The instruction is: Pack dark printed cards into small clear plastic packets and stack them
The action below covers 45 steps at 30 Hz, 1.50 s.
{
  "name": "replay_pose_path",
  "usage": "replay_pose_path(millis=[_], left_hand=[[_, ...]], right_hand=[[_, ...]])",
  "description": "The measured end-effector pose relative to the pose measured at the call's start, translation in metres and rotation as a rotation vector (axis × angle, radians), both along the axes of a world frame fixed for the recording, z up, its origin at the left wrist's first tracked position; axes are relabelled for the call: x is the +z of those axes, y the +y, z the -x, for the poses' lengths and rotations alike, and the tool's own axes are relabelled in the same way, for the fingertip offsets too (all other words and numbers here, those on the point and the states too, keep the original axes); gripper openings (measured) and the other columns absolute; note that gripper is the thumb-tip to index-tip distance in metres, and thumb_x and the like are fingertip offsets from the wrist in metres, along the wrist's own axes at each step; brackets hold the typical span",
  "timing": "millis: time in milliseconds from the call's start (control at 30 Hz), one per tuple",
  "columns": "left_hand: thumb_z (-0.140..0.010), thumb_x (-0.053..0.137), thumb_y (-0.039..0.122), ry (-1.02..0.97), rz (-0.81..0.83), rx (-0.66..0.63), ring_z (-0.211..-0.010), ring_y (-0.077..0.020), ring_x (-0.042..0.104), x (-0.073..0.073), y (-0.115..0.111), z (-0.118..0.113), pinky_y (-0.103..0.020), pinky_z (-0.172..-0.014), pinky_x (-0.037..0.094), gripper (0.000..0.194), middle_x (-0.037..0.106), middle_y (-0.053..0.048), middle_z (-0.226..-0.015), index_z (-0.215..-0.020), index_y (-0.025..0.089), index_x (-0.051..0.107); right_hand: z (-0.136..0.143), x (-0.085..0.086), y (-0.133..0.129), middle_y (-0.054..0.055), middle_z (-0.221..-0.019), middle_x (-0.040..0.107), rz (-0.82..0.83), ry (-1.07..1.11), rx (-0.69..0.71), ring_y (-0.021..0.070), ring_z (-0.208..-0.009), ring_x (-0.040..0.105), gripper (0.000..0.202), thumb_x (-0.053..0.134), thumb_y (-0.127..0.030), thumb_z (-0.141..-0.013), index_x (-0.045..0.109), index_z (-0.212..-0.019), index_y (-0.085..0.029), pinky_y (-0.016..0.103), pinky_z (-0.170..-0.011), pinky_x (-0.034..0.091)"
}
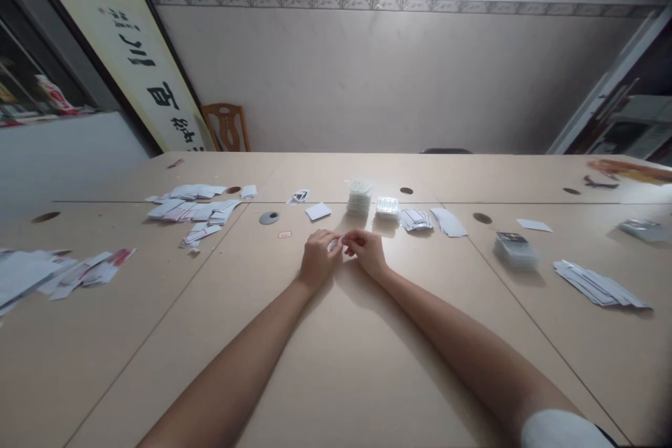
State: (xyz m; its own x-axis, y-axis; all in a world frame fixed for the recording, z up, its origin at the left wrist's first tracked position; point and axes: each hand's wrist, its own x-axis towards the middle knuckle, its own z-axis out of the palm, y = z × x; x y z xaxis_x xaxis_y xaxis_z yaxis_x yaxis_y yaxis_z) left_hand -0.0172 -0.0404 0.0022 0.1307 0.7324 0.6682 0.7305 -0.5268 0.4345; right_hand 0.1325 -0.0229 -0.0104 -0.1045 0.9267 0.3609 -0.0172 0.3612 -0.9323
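Observation:
My left hand (320, 257) and my right hand (367, 250) meet at the middle of the table, both closed with fingertips pinched close together. Between them shows a sliver of a small pale item (332, 245), too small and covered to name. Just beyond my hands stand a stack of clear plastic cases (359, 199) and a shorter stack of clear cases (387, 207). A white card stack (318, 211) lies past my left hand, and a small red-edged label (284, 234) lies to its left.
White paper packets (194, 210) are heaped at the left, with more papers (31, 276) nearer the left edge. On the right lie printed cards (416, 219), blank white sheets (449, 222), a clear box (515, 252) and fanned strips (598, 285). A chair (227, 126) stands behind the table.

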Motion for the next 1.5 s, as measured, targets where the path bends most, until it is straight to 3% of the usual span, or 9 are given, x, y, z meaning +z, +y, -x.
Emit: replay_pose_path(millis=[400,867,1500], left_hand=[[-0.083,0.058,0.020,-0.113,0.015,0.056,-0.079,-0.0219,0.062,0.000,0.003,0.000,-0.034,-0.077,0.046,0.012,0.069,-0.006,-0.078,-0.072,0.019,0.064],[-0.076,0.058,0.023,-0.440,0.070,0.213,-0.069,-0.0175,0.060,-0.002,0.011,0.006,-0.029,-0.072,0.047,0.009,0.064,0.000,-0.069,-0.068,0.020,0.059],[-0.087,0.044,0.026,-0.713,0.040,0.362,-0.068,-0.0168,0.063,-0.013,0.027,0.017,-0.025,-0.065,0.046,0.007,0.061,-0.001,-0.070,-0.081,0.023,0.047]], right_hand=[[0.000,0.002,-0.001,0.002,-0.069,0.069,-0.009,-0.035,0.028,0.0147,-0.051,0.062,0.012,0.070,-0.032,-0.076,0.069,-0.074,-0.020,0.026,-0.049,0.049],[-0.004,0.001,0.008,-0.001,-0.057,0.064,0.143,0.045,-0.012,0.0142,-0.045,0.061,0.010,0.069,-0.027,-0.069,0.064,-0.070,-0.018,0.024,-0.044,0.046],[-0.005,0.000,0.011,-0.002,-0.048,0.060,0.300,0.206,-0.092,0.0164,-0.049,0.064,0.008,0.060,-0.024,-0.064,0.053,-0.063,-0.020,0.023,-0.045,0.048]])
